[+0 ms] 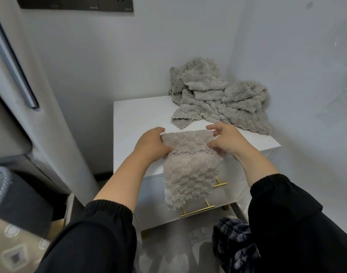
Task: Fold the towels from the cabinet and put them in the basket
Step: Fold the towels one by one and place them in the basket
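While the head camera is looking down, both hands are holding one grey-beige fleecy towel [190, 170] over the front edge of the white cabinet [141, 115]. The left hand [153, 142] is gripping the towel's left side, its thumb lying over the folded-down top band and its fingers curling behind. The right hand [225, 140] is pinching the right side, with the thumb on the near face and the fingers hooking over the upper edge. The towel's top strip is lying doubled over, showing a wavy hem, and the rest is hanging down past the cabinet front.

The hanging part is covering some of the two gold drawer handles [197, 210], which are poking out at 5 o'clock of the towel. At 1 o'clock of the hands, a heap of towels [214, 99] in the same fabric is lying crumpled on the cabinet top, pushed into the corner of the pale wall [109, 56]; its nearest flap is resting just beyond the right hand's fingers.

At 9 o'clock a light appliance door [56, 115] with a long grey grip is standing close beside the cabinet. A dark socket panel [78, 3] is sitting at 11 o'clock on the wall. Black sleeves [101, 233] are filling the lower frame, and a plaid trouser leg [233, 245] is showing at 5 o'clock.
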Action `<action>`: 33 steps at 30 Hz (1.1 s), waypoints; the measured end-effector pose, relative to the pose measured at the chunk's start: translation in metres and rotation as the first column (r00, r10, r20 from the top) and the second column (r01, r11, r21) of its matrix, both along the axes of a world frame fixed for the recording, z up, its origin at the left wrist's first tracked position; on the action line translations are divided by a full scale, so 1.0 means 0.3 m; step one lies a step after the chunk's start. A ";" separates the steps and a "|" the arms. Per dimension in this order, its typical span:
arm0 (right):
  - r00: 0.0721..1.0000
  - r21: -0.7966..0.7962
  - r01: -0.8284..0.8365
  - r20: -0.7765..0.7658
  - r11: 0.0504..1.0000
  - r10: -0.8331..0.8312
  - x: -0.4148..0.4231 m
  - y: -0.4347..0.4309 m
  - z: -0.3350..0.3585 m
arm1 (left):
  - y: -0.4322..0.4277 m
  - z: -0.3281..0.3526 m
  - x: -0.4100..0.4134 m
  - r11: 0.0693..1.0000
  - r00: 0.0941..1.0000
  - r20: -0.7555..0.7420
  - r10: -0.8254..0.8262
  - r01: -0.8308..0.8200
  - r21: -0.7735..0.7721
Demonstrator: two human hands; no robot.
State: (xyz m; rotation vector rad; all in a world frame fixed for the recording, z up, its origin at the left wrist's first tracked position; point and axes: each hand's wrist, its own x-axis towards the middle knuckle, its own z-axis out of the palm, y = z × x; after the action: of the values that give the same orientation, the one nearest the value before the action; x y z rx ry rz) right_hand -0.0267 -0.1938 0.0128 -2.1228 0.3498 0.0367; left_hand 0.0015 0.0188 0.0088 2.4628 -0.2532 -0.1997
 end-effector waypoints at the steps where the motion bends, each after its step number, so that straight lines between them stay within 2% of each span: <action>1: 1.000 0.027 0.010 -0.001 1.000 -0.010 0.001 -0.001 0.002 | -0.002 0.001 0.000 1.000 1.000 -0.011 0.011 -0.011 -0.019; 6: 0.996 0.025 0.063 0.066 0.998 -0.064 -0.010 0.018 0.024 | -0.016 0.014 -0.008 0.989 0.986 0.124 0.114 -0.101 -0.107; 12: 0.968 0.181 0.087 0.217 0.980 -0.126 -0.004 0.030 0.018 | -0.021 0.017 -0.013 0.953 0.956 0.224 0.187 -0.121 -0.278; 17: 0.929 0.125 0.100 0.342 0.987 -0.138 0.002 0.033 0.015 | -0.023 0.001 0.004 0.944 0.936 0.300 0.185 -0.084 -0.318; 20: 0.921 0.033 0.122 0.370 0.992 -0.126 0.005 0.033 0.003 | -0.023 -0.009 0.004 0.952 0.942 0.293 0.163 -0.072 -0.297; 24: 0.926 -0.127 0.084 0.376 0.988 -0.031 -0.006 0.032 -0.008 | -0.013 -0.010 -0.003 0.972 0.960 0.256 0.111 -0.050 -0.230; 30: 0.957 -0.284 0.014 0.281 0.959 0.069 -0.028 0.010 -0.005 | 0.013 0.017 -0.022 1.000 0.976 0.219 -0.005 0.011 -0.025; 33: 0.968 -0.341 -0.033 0.222 0.939 0.114 -0.040 -0.001 -0.005 | 0.020 0.032 -0.033 0.999 0.981 0.192 -0.024 0.028 -0.018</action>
State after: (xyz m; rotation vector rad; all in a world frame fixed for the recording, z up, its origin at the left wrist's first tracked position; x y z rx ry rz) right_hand -0.0388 -0.1940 0.0114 -2.4451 0.1376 -0.2511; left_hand -0.0084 0.0248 0.0186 2.4612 -0.3683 0.0301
